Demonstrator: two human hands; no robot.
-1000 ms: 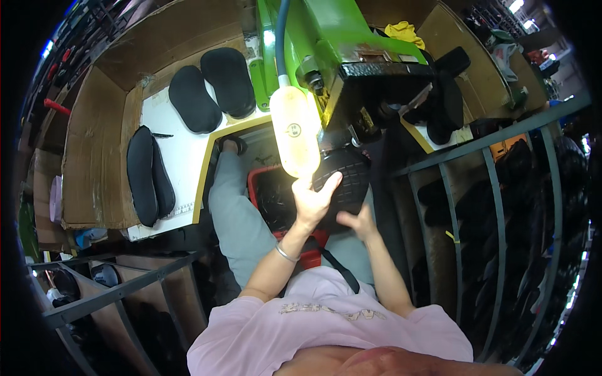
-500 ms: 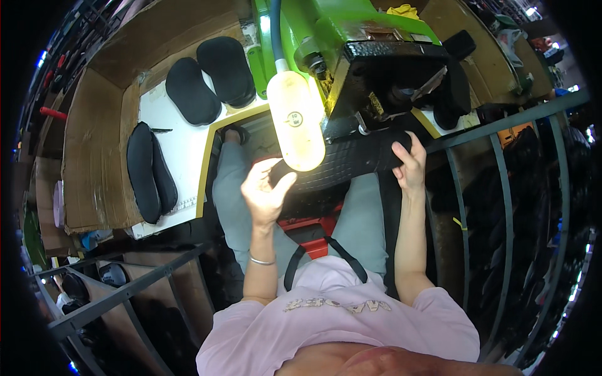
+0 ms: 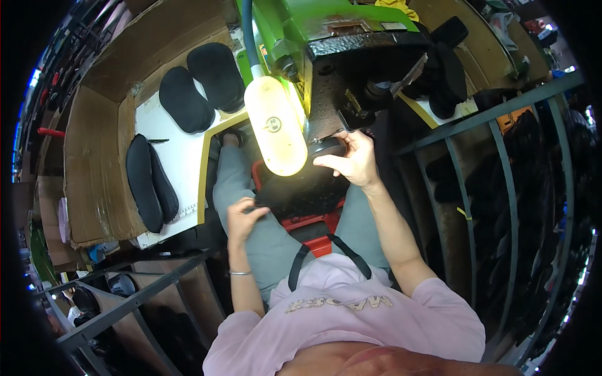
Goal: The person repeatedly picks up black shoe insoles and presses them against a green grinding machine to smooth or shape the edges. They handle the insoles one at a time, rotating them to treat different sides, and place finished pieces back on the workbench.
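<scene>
My right hand [image 3: 356, 161] is raised under the black machine head [image 3: 338, 94], its fingers curled and its thumb pointing left. Between them is the edge of a black rounded piece [image 3: 328, 148]; most of it is hidden by the hand and the lamp. Lower down, my left hand [image 3: 243, 219] hovers over my left thigh with fingers bent in towards the thumb. A small dark patch shows at its fingertips, too small to name. The lit oblong lamp [image 3: 276, 135] hangs left of my right hand.
Black sole-shaped pads [image 3: 216, 78] lie on the white, yellow-edged table [image 3: 204, 150] inside a cut-open carton [image 3: 94, 182]. More black pads [image 3: 446, 81] lie to the right of the green machine [image 3: 357, 15]. Metal racks [image 3: 511, 207] flank me, and a red stool [image 3: 316, 229] stands between my legs.
The long black ridged piece no longer stretches between both hands. My left hand has dropped down and left, away from the lamp. My right hand has moved left to the machine head.
</scene>
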